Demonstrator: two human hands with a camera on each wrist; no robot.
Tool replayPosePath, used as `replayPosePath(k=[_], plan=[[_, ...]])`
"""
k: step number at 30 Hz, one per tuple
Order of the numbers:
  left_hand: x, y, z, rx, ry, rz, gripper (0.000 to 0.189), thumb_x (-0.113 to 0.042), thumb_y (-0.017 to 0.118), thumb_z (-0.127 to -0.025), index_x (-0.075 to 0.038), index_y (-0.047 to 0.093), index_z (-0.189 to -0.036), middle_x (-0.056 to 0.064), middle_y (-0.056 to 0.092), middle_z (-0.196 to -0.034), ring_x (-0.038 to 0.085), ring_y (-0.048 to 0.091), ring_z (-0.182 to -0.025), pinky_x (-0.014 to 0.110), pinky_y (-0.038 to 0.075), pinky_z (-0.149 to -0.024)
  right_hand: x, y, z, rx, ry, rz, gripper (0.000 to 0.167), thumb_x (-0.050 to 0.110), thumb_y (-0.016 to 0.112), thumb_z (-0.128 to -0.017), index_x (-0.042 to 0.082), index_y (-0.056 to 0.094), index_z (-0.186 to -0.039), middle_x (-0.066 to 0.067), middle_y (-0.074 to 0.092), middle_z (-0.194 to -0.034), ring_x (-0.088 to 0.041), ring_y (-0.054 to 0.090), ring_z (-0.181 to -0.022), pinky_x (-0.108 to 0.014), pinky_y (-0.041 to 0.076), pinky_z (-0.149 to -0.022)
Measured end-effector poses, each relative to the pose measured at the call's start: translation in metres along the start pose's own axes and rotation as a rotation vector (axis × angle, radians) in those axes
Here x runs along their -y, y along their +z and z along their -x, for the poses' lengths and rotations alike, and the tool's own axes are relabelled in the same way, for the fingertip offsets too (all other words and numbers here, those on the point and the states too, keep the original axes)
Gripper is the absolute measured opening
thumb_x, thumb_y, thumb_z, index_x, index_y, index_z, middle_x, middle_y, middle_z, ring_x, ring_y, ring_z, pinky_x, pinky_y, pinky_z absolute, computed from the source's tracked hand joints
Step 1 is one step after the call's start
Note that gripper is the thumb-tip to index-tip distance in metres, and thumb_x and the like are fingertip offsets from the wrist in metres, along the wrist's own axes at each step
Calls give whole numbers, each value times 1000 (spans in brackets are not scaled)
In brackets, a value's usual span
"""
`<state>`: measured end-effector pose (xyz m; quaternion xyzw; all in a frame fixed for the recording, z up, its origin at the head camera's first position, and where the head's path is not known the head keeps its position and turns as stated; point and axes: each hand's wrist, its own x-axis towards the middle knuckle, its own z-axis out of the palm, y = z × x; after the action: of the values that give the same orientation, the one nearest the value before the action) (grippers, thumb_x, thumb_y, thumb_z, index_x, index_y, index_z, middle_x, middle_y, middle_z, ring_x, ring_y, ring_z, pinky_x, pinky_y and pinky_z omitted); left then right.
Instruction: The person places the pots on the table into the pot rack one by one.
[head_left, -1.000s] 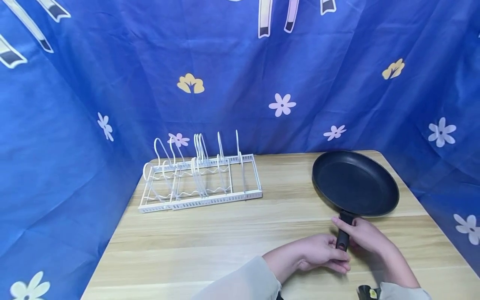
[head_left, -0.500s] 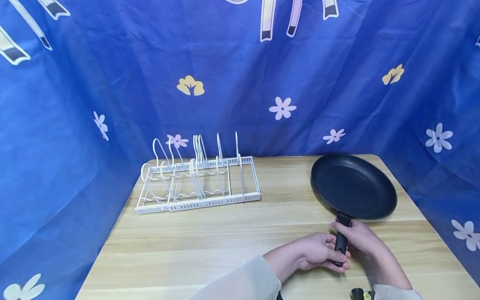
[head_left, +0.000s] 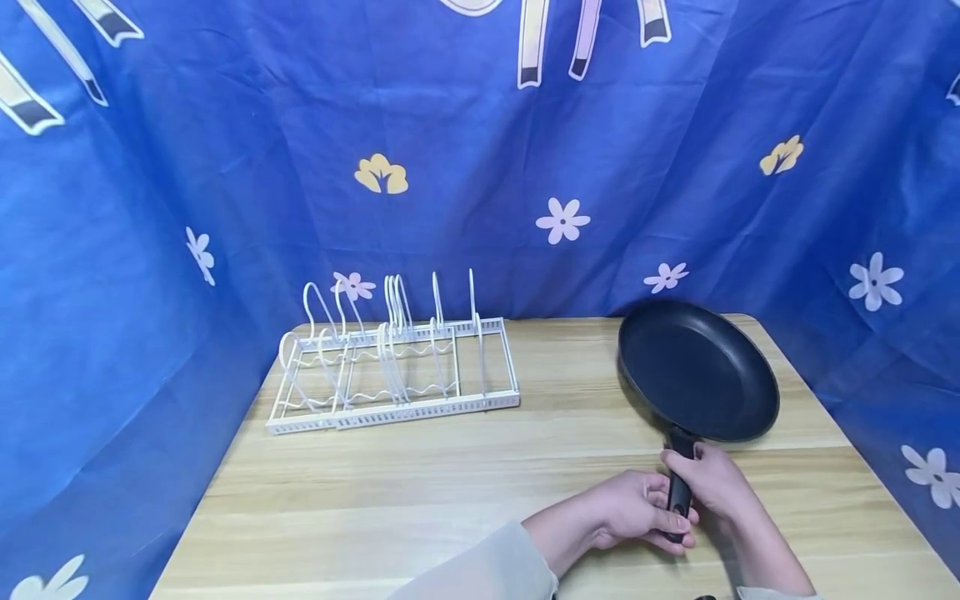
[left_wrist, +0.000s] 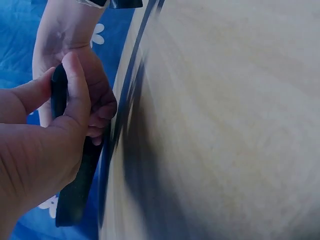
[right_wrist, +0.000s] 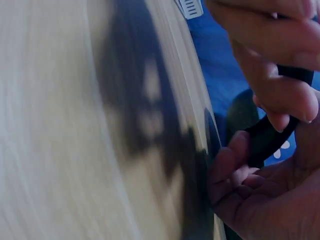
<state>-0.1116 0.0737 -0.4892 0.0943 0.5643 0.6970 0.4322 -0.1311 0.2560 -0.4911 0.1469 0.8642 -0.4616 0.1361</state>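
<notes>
A black frying pan (head_left: 697,375) is at the table's right side in the head view, its inside facing up and its far rim overlapping the curtain. Its black handle (head_left: 680,493) points toward me. My left hand (head_left: 633,510) grips the handle's end, its thumb and fingers around the tip. Closer to the pan, my right hand (head_left: 718,482) holds the handle, thumb on top. In the left wrist view the handle tip (left_wrist: 59,92) sits between left thumb and fingers. The right wrist view shows both hands close together on the handle; most right fingers are hidden in the head view.
A white wire pan rack (head_left: 405,410) with upright loops stands at the back left of the wooden table (head_left: 375,500). A blue curtain (head_left: 465,208) with flower prints surrounds the table at the back and both sides.
The pan has shifted slightly left, and its far rim has risen above the table's back edge. Both hands keep hold of the handle. The head view has shifted a little.
</notes>
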Motion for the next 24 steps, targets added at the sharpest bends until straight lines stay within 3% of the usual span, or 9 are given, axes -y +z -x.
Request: replayPosePath(k=[7,14,18,24], plan=[[-7,5,8,-28,69,-41,21,15,64,-99,3,65,-117,33,73,-127,56,74,-113,42,68,-89,16,-3,10,-47,-52,15,28,31,68,-100,4,66,-93,-3,66,-81,-20,58,-82,-29,45,-70],[-20,7,25,-90,101,-78,26,15,66,-98,6,65,-123,29,76,-121,54,76,-110,39,69,-85,33,-4,17,-35,-95,12,32,36,71,-100,6,67,-90,0,63,-75,-19,57,-79,-28,45,-69],[-23,10,32,-166,86,-157,22,12,71,-97,1,69,-116,20,80,-113,44,81,-102,33,69,-78,35,-1,18,4,-91,-51,33,36,73,-101,4,69,-96,2,64,-79,-17,58,-84,-26,46,-73],[-26,13,40,-281,79,-365,23,4,78,-95,-5,74,-115,7,84,-107,24,84,-86,27,66,-68,37,3,19,88,-102,-156,46,35,70,-106,-5,66,-128,2,60,-92,-18,57,-100,-24,45,-85]])
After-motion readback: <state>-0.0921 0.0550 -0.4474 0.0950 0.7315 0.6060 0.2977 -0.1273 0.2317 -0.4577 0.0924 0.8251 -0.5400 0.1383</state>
